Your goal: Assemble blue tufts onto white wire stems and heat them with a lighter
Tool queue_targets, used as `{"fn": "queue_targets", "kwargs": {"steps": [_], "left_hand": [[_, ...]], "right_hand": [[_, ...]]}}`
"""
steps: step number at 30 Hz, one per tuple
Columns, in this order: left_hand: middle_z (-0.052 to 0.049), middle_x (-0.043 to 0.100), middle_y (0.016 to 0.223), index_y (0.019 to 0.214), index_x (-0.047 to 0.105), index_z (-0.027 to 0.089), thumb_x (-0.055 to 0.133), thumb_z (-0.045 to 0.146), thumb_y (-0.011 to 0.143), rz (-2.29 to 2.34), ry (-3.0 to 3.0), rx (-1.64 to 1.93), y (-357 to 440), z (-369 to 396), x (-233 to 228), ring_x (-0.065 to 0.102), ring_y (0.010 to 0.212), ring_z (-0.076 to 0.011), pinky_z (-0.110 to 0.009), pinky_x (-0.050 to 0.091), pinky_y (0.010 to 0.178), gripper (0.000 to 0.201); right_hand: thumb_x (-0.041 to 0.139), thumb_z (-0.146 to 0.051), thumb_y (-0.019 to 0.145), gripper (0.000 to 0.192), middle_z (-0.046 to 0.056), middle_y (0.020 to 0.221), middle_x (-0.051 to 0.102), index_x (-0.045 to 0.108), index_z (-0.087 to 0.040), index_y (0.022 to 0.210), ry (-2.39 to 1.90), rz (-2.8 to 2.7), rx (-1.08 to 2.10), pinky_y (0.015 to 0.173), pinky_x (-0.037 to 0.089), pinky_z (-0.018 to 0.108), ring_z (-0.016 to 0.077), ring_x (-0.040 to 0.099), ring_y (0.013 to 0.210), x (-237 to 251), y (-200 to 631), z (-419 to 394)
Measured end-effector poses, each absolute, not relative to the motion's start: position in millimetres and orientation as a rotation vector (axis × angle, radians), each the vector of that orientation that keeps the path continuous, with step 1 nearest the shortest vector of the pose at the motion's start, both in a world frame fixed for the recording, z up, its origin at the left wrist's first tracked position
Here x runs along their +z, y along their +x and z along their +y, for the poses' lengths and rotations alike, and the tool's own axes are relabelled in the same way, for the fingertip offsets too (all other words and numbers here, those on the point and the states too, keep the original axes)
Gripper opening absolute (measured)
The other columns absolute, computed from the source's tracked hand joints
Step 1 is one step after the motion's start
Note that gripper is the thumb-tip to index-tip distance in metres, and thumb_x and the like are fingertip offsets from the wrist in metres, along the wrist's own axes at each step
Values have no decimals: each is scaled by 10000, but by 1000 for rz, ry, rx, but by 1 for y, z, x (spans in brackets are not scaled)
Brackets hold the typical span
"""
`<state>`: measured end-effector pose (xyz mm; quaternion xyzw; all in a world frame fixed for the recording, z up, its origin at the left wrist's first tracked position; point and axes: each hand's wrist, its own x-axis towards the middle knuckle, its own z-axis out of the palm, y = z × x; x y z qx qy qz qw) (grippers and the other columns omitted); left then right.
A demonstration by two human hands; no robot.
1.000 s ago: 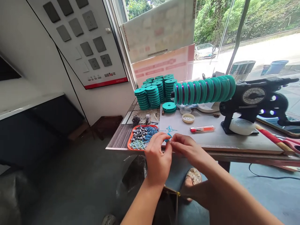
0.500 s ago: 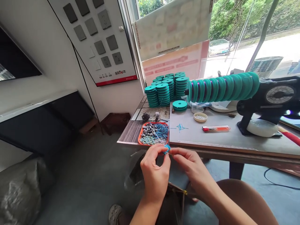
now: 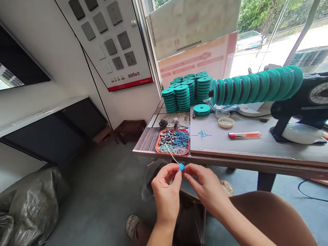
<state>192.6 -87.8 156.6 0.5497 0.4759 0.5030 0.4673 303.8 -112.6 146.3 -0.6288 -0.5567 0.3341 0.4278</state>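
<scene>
My left hand (image 3: 167, 189) pinches a small bright-blue bundle (image 3: 181, 167) between thumb and index finger, just in front of the table edge. It looks like coiled line or cord, too small to make out well. From the bundle a thin pale strand (image 3: 173, 158) runs up and left over an orange-rimmed tray (image 3: 189, 145). My right hand (image 3: 205, 181) is closed too, its thumb and index fingertips pinching at the bundle's right edge. In the tray lie grey weight-like pieces (image 3: 167, 137), blue ribbed pieces (image 3: 181, 138), light green pieces (image 3: 165, 148) and tiny silvery bits (image 3: 180, 149).
Stacks of teal spools (image 3: 182, 97) stand at the back of the table (image 3: 146, 141). More teal discs (image 3: 253, 87) hang in a row on a black machine (image 3: 289, 109). A red-orange pen (image 3: 244, 135), a shallow round dish (image 3: 226, 122) and blue strands (image 3: 202, 134) lie on the board.
The view has shifted, so the table sits slightly higher and further right. My hands stay together at the bundle, and the pale strand now shows more clearly towards the tray.
</scene>
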Motion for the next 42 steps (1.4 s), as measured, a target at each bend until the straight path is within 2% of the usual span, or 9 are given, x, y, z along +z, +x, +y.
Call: {"fn": "queue_targets", "kwargs": {"steps": [3,6,9,13,19,25,31,38,42], "left_hand": [[-60,665,836,804,643,131,633,199,703,1185,1414,1262,187,-93,149,639,767,-145,-239,530,735,122],[-57,667,847,842,639,141,628,201,716,1210,1434,1255,181,-98,143,641,778,-144,-240,529,743,140],[-62,669,904,929,627,149,623,203,722,1222,1379,1245,176,-103,140,641,825,-146,-243,526,774,213],[-68,655,954,989,606,149,623,222,727,1225,1333,1242,172,-105,137,633,858,-143,-245,516,803,272],[-70,634,895,879,624,137,612,244,744,1186,1399,1196,168,-102,137,612,821,-147,-246,506,761,173],[-67,629,882,828,649,145,610,246,745,1175,1518,1139,163,-102,142,601,816,-158,-256,494,745,137],[-57,638,871,806,668,154,634,211,715,1194,1575,1042,160,-104,149,605,796,-151,-235,495,719,112],[-29,622,894,952,566,158,730,153,619,1079,910,1148,163,-115,142,599,789,-98,-187,495,724,371],[-36,625,854,934,566,134,725,182,639,1046,516,1168,171,-128,137,589,732,-80,-179,490,678,338]], "right_hand": [[451,-293,795,221,57,777,641,642,-182,788,-1602,-1440,819,734,376,308,212,555,779,148,300,-114],[454,-293,785,219,48,756,640,639,-176,772,-1500,-1368,967,717,378,294,204,560,758,145,294,-116],[422,-301,802,211,29,679,596,570,-165,742,-1416,-1321,1086,650,375,270,179,535,682,140,287,-118],[393,-343,837,217,15,684,520,469,-169,732,-1295,-1269,1177,610,353,252,155,470,670,131,281,-120],[449,-404,828,260,6,710,452,449,-160,738,-1149,-1129,1295,635,324,253,134,391,689,125,279,-120],[505,-537,764,387,-44,611,295,468,-152,745,-1099,-957,1434,494,184,224,84,207,546,127,279,-119],[587,-614,676,488,-71,546,241,463,-151,764,-1032,-835,1517,455,116,216,62,154,503,124,277,-118],[629,-589,663,491,-66,568,301,461,-151,809,-1006,-700,1525,471,168,183,50,201,516,124,271,-122],[640,-529,698,424,-15,687,479,497,-150,824,-937,-662,1507,574,325,191,70,382,614,121,267,-124]]}}
